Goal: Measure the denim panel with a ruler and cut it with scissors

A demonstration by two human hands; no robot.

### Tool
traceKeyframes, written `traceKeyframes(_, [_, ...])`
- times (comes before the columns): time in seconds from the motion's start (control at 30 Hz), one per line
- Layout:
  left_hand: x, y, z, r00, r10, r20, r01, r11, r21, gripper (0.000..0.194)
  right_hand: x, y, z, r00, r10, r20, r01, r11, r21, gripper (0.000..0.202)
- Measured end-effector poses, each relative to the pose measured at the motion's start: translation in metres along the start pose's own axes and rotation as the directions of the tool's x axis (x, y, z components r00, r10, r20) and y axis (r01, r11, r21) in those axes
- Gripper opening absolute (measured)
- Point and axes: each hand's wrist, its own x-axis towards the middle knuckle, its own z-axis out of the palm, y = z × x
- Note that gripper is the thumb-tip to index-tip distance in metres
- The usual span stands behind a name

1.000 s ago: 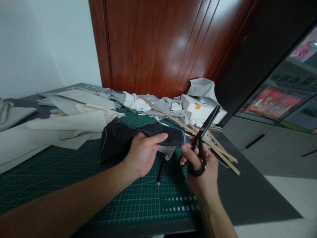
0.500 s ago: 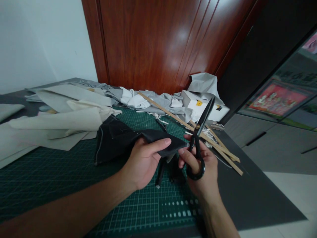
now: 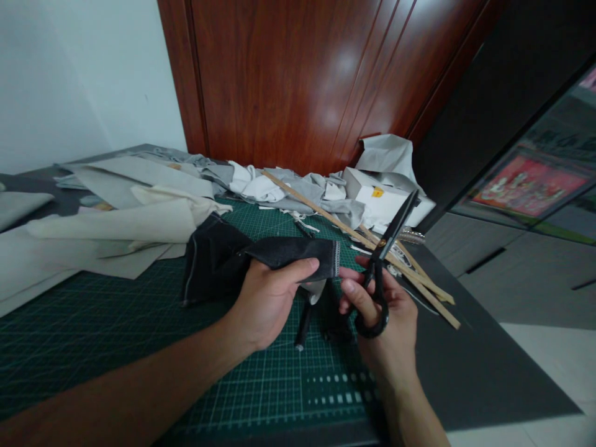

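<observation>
My left hand (image 3: 274, 298) grips a piece of dark fabric (image 3: 218, 254), thumb on top and the other fingers hidden beneath. The fabric drapes left onto the green cutting mat (image 3: 251, 397), and its right end shows a pale stitched edge. Black-handled scissors (image 3: 384, 248) are in my right hand (image 3: 388, 310), the thumb through one loop and the blades together, pointing up and to the right. A fingertip of my right hand is at the stitched edge; whether it touches is hard to tell. Below the fabric lies a dark rod-like thing (image 3: 303, 324).
Cream and grey cloth pieces (image 3: 125, 223) are heaped at the left and along the back. Wooden strips (image 3: 419, 285) lie crossed at the right. A white box (image 3: 372, 195) stands at the back right, before a red-brown wooden door (image 3: 279, 87).
The fabric's right end, pointed before, is now spread flat with its stitched edge showing. My right hand and the scissors have shifted slightly right, and the scissors lean further right.
</observation>
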Motion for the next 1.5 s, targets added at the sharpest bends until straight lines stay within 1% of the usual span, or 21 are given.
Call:
traceKeyframes(0.1, [0.000,-0.001,0.001,0.999,0.040,0.018,-0.040,0.998,0.040,0.013,-0.001,0.000,-0.001,1.000,0.009,0.011,-0.010,0.999,0.041,0.050])
traceKeyframes(0.2, [-0.001,-0.006,0.000,0.993,0.112,0.027,-0.114,0.983,0.141,0.010,-0.003,0.001,0.000,0.998,0.035,0.053,-0.039,0.996,0.075,0.050])
traceKeyframes(0.3, [-0.002,-0.011,-0.004,0.979,0.199,0.039,-0.202,0.947,0.250,0.009,-0.005,0.001,0.002,0.998,0.040,0.054,-0.044,0.997,0.062,0.051])
traceKeyframes(0.37, [-0.002,-0.013,-0.006,0.974,0.222,0.042,-0.224,0.926,0.304,0.006,-0.006,0.001,0.002,0.998,0.027,0.057,-0.030,0.999,0.042,0.049])
traceKeyframes(0.43, [-0.002,-0.014,-0.008,0.975,0.217,0.050,-0.222,0.919,0.325,0.002,-0.006,0.000,0.002,0.997,0.018,0.077,-0.020,1.000,0.018,0.045])
traceKeyframes(0.5, [-0.003,-0.014,-0.009,0.979,0.189,0.076,-0.204,0.929,0.309,0.003,-0.007,-0.001,0.002,0.995,0.023,0.099,-0.023,1.000,0.000,0.043])
traceKeyframes(0.63, [-0.004,-0.010,-0.008,0.985,0.071,0.156,-0.107,0.967,0.233,0.010,-0.007,-0.001,0.000,0.992,0.035,0.124,-0.033,0.999,-0.023,0.043])
traceKeyframes(0.7, [-0.003,-0.009,-0.008,0.985,0.031,0.168,-0.067,0.975,0.214,0.014,-0.007,-0.001,-0.001,0.991,0.039,0.131,-0.034,0.999,-0.039,0.043])
traceKeyframes(0.73, [-0.003,-0.008,-0.009,0.986,0.030,0.163,-0.064,0.976,0.210,0.016,-0.007,-0.001,-0.001,0.990,0.042,0.133,-0.036,0.998,-0.045,0.042])
traceKeyframes(0.8, [-0.001,-0.007,-0.010,0.987,0.069,0.142,-0.098,0.972,0.214,0.018,-0.008,-0.001,0.000,0.988,0.061,0.138,-0.053,0.997,-0.062,0.042])
traceKeyframes(0.87, [0.001,-0.005,-0.011,0.983,0.111,0.144,-0.143,0.962,0.232,0.016,-0.008,-0.001,0.002,0.986,0.084,0.147,-0.072,0.994,-0.081,0.043])
traceKeyframes(0.93, [0.003,-0.004,-0.010,0.979,0.124,0.160,-0.163,0.952,0.258,0.010,-0.008,0.000,0.005,0.982,0.101,0.160,-0.087,0.992,-0.093,0.043])
traceKeyframes(1.0, [0.007,0.000,-0.009,0.979,0.132,0.157,-0.171,0.948,0.270,0.005,-0.008,0.000,0.009,0.978,0.111,0.177,-0.097,0.992,-0.086,0.042])
traceKeyframes(1.1, [0.018,0.010,-0.006,0.974,0.204,0.097,-0.223,0.933,0.282,0.014,-0.005,0.000,0.017,0.969,0.137,0.207,-0.121,0.989,-0.088,0.042])
traceKeyframes(1.17, [0.028,0.020,-0.004,0.958,0.280,0.062,-0.286,0.912,0.296,0.018,-0.003,0.000,0.021,0.964,0.147,0.224,-0.128,0.987,-0.098,0.041])
traceKeyframes(1.27, [0.039,0.036,-0.002,0.913,0.404,0.053,-0.403,0.875,0.268,0.018,-0.005,0.000,0.022,0.952,0.124,0.279,-0.091,0.988,-0.126,0.041])
traceKeyframes(1.37, [0.039,0.049,-0.001,0.872,0.489,0.016,-0.483,0.856,0.184,0.028,-0.014,0.004,0.019,0.922,0.065,0.381,-0.014,0.991,-0.135,0.042])
traceKeyframes(1.43, [0.036,0.054,0.000,0.863,0.505,-0.012,-0.499,0.855,0.143,0.034,-0.021,0.006,0.018,0.899,0.039,0.436,0.014,0.993,-0.117,0.044])
traceKeyframes(1.5, [0.032,0.058,0.001,0.855,0.518,-0.031,-0.511,0.851,0.120,0.037,-0.029,0.006,0.016,0.885,0.031,0.465,0.022,0.994,-0.108,0.046])
